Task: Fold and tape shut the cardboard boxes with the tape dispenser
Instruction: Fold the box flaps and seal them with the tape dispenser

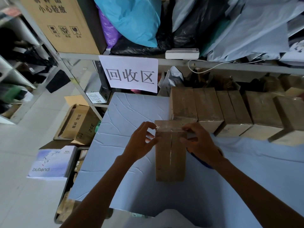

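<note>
The cardboard box (170, 155) lies in the middle of the blue-covered table (131, 112), its long seam facing up. A strip of clear tape (169, 128) crosses its far end. Your left hand (141, 142) pinches the tape's end at the far left corner. Your right hand (200, 143) grips the tape dispenser (201, 160) against the box's right edge. A row of taped boxes (230, 111) stands just behind.
</note>
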The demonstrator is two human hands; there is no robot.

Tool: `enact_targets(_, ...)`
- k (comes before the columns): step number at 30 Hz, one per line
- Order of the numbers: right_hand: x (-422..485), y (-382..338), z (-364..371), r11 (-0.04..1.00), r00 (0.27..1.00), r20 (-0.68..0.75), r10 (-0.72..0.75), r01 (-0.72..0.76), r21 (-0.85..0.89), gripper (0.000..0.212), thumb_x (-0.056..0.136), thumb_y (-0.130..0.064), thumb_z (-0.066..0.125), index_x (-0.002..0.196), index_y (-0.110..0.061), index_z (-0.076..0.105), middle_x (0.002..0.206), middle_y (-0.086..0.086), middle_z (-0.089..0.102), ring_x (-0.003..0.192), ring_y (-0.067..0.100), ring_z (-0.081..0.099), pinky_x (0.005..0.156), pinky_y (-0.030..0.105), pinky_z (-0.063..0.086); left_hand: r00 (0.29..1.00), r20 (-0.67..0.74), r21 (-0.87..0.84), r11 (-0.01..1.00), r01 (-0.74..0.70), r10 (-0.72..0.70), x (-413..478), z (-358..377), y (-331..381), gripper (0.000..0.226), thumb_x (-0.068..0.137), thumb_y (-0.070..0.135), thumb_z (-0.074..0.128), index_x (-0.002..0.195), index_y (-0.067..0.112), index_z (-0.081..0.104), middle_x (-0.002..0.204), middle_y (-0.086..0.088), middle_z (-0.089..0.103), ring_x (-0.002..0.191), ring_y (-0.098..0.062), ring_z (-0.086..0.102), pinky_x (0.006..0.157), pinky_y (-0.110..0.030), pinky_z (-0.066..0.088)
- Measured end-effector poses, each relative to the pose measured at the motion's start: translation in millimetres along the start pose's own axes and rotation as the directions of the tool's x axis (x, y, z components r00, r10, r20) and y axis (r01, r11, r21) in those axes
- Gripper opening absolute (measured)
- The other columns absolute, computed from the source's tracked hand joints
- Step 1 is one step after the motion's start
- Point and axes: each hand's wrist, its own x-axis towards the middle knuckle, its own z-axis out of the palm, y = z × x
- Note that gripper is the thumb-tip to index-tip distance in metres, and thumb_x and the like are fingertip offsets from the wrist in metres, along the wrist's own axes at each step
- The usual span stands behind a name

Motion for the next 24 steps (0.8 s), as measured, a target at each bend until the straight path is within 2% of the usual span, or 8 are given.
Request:
enact_targets(4,3,3,2,0.995,0.995,0.007,0.1,-0.1,0.025,0.036,0.081,-0.015,0.073,0.114,-0.011,0.058,0.11,0.001,0.056,0.097,0.01,0.06,0.074,0.012,0.05,1.0,0.015,-0.026,1.0,0.012,-0.012,2,-1,-4,0.031,0.082,0.008,0.072,0.108,0.014,0.056,0.115,0.003,0.058,0.083,-0.009,0.064,0.073,-0.025,0.057)
enact_targets(7,3,7,3,0.996,0.998,0.036,0.059,-0.056,-0.071,0.038,0.08,-0.021,0.073,0.114,-0.012,0.058,0.108,0.001,0.056,0.094,0.015,0.06,0.078,0.021,0.051,0.999,0.04,-0.057,0.998,0.036,-0.033,4,-4,-6,0.033,0.08,0.008,0.074,0.107,0.014,0.056,0.114,0.003,0.059,0.083,-0.009,0.064,0.073,-0.025,0.057)
enact_targets(9,3,9,4,0.992,0.999,0.028,0.032,-0.028,-0.127,0.042,0.08,-0.025,0.073,0.116,-0.012,0.057,0.108,-0.001,0.056,0.095,0.014,0.058,0.078,0.021,0.048,0.998,0.054,-0.068,0.997,0.039,-0.036,4,-5,-5,0.035,0.08,0.01,0.075,0.109,0.014,0.056,0.115,0.003,0.058,0.083,-0.01,0.065,0.073,-0.023,0.057)
enact_targets(12,2,10,5,0.995,0.999,-0.006,0.034,-0.034,-0.098,0.051,0.078,-0.028,0.074,0.124,-0.015,0.054,0.115,-0.003,0.056,0.102,0.011,0.056,0.082,0.027,0.052,0.998,0.062,-0.051,0.998,0.031,-0.028,6,-5,-4,0.04,0.08,0.011,0.074,0.115,0.014,0.056,0.118,0.002,0.057,0.084,-0.011,0.065,0.075,-0.023,0.057)
enact_targets(14,1,9,5,0.986,1.0,-0.001,-0.018,0.017,-0.165,0.043,0.08,-0.028,0.072,0.119,-0.016,0.058,0.117,-0.002,0.054,0.105,0.013,0.054,0.084,0.036,0.053,0.997,0.068,-0.036,0.999,0.023,-0.02,7,-5,-3,0.038,0.081,0.012,0.074,0.116,0.014,0.058,0.119,0.0,0.056,0.085,-0.012,0.065,0.076,-0.021,0.056)
enact_targets(17,2,5,3,0.978,0.999,0.03,-0.04,0.046,-0.203,0.036,0.084,-0.034,0.067,0.115,-0.016,0.062,0.113,-0.004,0.056,0.103,0.015,0.053,0.086,0.04,0.051,0.998,0.066,-0.011,1.0,0.025,-0.025,8,-5,0,0.029,0.086,0.019,0.069,0.113,0.014,0.06,0.119,-0.002,0.056,0.09,-0.013,0.063,0.078,-0.019,0.055)
enact_targets(21,5,-1,-1,0.971,0.993,0.11,-0.042,0.066,-0.228,0.039,0.093,-0.034,0.057,0.126,-0.013,0.059,0.125,-0.001,0.058,0.112,0.015,0.054,0.093,0.04,0.048,0.998,-0.068,0.014,1.0,-0.009,0.01,8,-4,6,0.018,0.086,0.023,0.068,0.1,0.012,0.067,0.107,-0.002,0.059,0.092,-0.013,0.061,0.078,-0.021,0.053)
enact_targets(24,3,-8,-3,0.992,0.997,0.073,-0.006,0.014,-0.122,0.037,0.091,-0.029,0.061,0.123,-0.012,0.06,0.118,0.001,0.063,0.107,0.017,0.06,0.088,0.035,0.052,0.99,-0.142,-0.075,0.997,0.01,-0.02,9,-3,10,0.01,0.082,0.012,0.073,0.09,0.009,0.067,0.095,-0.001,0.063,0.085,-0.014,0.063,0.075,-0.022,0.054)
